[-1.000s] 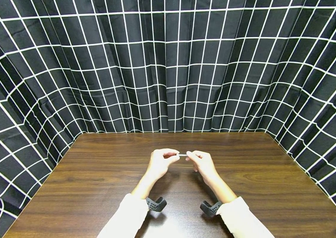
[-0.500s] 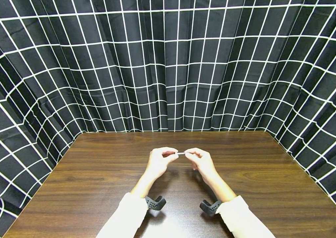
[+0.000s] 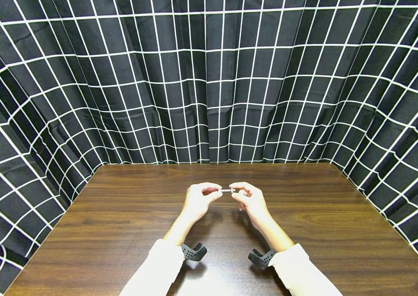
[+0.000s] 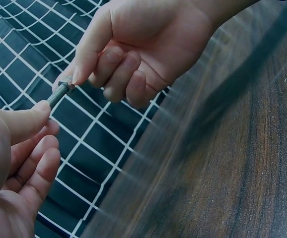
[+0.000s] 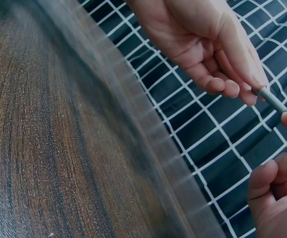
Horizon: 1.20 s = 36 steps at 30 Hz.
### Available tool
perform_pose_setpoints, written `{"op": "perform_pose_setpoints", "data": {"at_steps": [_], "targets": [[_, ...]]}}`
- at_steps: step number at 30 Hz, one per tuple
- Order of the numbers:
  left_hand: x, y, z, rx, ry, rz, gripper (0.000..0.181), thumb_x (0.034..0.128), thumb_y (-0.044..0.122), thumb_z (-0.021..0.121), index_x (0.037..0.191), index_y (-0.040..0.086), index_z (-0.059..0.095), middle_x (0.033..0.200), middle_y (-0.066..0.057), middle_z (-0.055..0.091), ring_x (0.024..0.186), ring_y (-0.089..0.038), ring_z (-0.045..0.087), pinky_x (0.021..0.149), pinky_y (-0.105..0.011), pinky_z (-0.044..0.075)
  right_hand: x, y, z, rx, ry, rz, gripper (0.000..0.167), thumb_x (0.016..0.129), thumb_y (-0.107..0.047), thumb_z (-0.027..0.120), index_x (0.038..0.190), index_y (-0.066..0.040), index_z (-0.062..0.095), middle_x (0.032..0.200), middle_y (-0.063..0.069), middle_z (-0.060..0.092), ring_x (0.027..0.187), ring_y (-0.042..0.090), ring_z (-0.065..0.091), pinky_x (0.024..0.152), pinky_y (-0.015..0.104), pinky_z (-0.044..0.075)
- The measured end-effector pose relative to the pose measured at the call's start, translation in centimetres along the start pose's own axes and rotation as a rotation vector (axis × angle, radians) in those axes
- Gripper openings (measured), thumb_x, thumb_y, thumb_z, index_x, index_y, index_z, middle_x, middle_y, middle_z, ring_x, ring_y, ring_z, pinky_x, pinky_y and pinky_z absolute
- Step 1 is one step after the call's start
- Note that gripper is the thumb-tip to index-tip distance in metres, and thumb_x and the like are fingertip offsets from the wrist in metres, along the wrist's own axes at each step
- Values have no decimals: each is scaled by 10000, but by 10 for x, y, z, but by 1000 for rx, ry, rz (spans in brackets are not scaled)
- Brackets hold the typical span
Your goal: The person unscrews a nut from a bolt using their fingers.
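Note:
Between the two hands a small metal bolt (image 3: 225, 190) is held level above the table. My left hand (image 3: 197, 202) pinches one end of it between thumb and fingertips, which cover that end. Grey thread shows on the bolt shank (image 4: 59, 94) in the left wrist view. A hex nut (image 4: 70, 84) sits on the thread near the other end. My right hand (image 3: 254, 204) has its thumb and index fingertips on either side of this nut, its other fingers curled below. In the right wrist view the right fingertips hide the nut, while the threaded shank (image 5: 272, 100) shows.
A brown wood-grain table (image 3: 127, 213) lies under the hands. Dark curtain with a white grid (image 3: 216, 94) surrounds it at the back and sides. Each wrist wears a dark camera mount (image 3: 195, 252) beside a white sleeve (image 3: 157, 267).
The right fingertips have shifted about the bolt's end and parted slightly, so the nut now shows between them. Both hands have risen very slightly; the left keeps its pinch.

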<state>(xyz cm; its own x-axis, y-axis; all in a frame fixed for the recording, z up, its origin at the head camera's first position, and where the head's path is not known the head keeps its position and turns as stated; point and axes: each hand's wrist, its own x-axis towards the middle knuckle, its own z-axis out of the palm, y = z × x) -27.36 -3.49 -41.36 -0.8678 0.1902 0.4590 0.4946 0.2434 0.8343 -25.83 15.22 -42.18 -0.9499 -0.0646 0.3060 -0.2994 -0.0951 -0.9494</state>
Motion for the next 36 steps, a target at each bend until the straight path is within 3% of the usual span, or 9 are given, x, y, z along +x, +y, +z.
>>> {"op": "perform_pose_setpoints", "data": {"at_steps": [10,14,18,25,36], "targets": [[0,0,1,10,2,12,141,822,88,762,959,56,751,866,-33,737,772,-126,678,669,-244,518,-1,-1,0,3,16,-11,263,865,96,577,1121,150,586,536,-32,413,450,79,380,456,238,347],[0,-2,2,-3,5,42,142,814,78,760,951,45,748,850,-24,735,760,-105,673,671,-248,526,0,-1,1,-15,40,17,233,950,-21,554,1111,141,598,536,-11,422,452,91,396,453,228,354],[0,-5,4,-18,8,79,150,807,57,752,946,6,735,844,-35,734,763,-98,677,682,-249,536,0,-1,1,-83,65,82,345,1021,-187,495,1015,133,623,532,18,422,454,108,395,457,234,371],[0,-3,4,-17,-22,-1,170,819,68,760,974,2,738,863,-46,736,773,-116,677,698,-241,527,-1,-3,3,-228,98,112,354,987,-230,575,843,78,678,485,-24,373,430,101,350,443,239,368],[-1,-4,4,-22,-14,13,136,819,65,756,952,35,747,860,-54,736,775,-135,681,695,-243,526,0,3,3,-247,119,85,343,958,-222,617,772,63,662,467,-47,389,435,94,348,435,222,350]]}}
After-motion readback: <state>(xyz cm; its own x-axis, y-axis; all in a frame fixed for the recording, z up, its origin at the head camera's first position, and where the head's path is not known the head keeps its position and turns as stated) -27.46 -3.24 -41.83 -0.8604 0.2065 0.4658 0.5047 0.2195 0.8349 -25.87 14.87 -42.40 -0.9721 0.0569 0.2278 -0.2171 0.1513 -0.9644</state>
